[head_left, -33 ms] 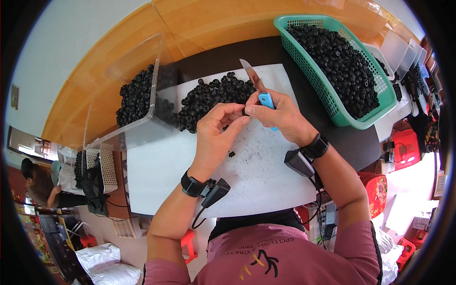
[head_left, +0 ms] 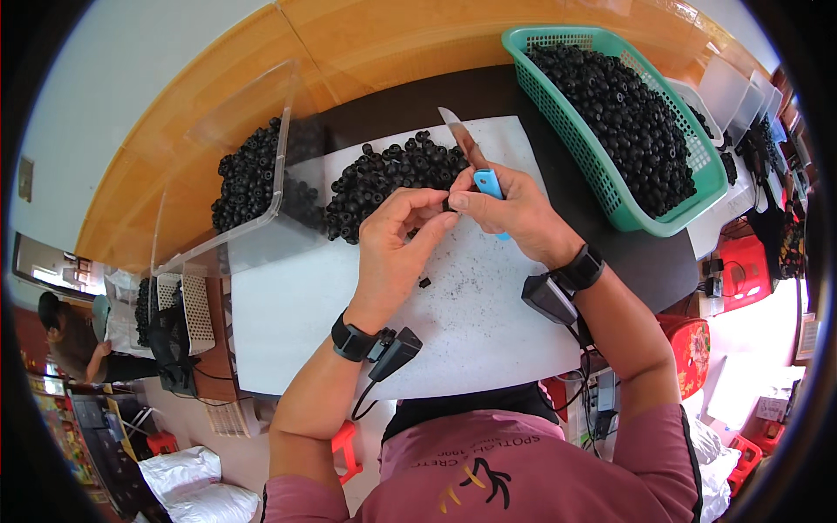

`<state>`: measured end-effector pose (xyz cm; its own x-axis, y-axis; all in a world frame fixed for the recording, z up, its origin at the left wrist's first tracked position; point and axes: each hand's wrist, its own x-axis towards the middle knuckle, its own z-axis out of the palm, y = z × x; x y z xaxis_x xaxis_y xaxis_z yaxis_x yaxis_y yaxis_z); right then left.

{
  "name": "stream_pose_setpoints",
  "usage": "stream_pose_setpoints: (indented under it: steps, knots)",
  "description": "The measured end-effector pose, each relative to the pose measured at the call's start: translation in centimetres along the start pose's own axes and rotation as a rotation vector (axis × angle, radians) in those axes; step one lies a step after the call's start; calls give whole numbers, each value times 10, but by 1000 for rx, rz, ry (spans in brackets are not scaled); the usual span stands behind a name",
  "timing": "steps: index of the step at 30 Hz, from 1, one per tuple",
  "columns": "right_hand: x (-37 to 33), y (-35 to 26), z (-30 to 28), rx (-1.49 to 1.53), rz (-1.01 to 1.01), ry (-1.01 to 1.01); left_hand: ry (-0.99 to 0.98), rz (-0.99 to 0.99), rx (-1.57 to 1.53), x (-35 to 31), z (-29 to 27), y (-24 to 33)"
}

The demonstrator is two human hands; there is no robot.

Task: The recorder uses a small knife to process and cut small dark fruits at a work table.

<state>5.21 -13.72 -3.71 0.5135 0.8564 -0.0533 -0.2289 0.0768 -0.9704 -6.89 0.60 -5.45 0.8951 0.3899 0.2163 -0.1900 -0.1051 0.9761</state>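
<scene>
Both the left hand (head_left: 392,240) and the right hand (head_left: 527,218) meet over a white sheet (head_left: 296,331) laid on the dark tabletop (head_left: 641,261). We find the small black piece (head_left: 448,205) at the meeting point, pinched at the fingertips, with the right thumb against it from the right and the left fingers at its other side. Neither hand is nearer to it; both touch it. Its long axis we cannot tell, since the fingertips cover most of it.

We note the right hand also curled around the blue handle of a knife (head_left: 488,183). The blade slants away from the body and to the left, so its tip stands beyond the piece, clear of the fingertips. Which way the cutting edge faces, we cannot confirm. The left hand carries no tool that we can see; its thumb and forefinger arch toward the piece.

Just beyond the left hand we record a pile of black pieces (head_left: 392,179). One loose piece (head_left: 425,282) lies nearer the body, among dark specks, closer to the left hand than the right. We observe a clear tub (head_left: 282,174) at the left and a green basket (head_left: 571,144) at the far right, both holding similar pieces.
</scene>
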Motion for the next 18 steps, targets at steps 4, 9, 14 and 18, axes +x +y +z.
stream_pose_setpoints:
  steps: [4,9,14,18]
  knots:
    - [1,2,-2,30,20,-22,-1,202,154,3,-3,-1]
    - [5,10,6,-117,-73,91,71,68,82,-1,2,-4]
    - [4,8,5,-188,-32,112,76,-7,68,0,0,-7]
    - [4,5,5,-168,-10,40,63,186,250,2,-4,-4]
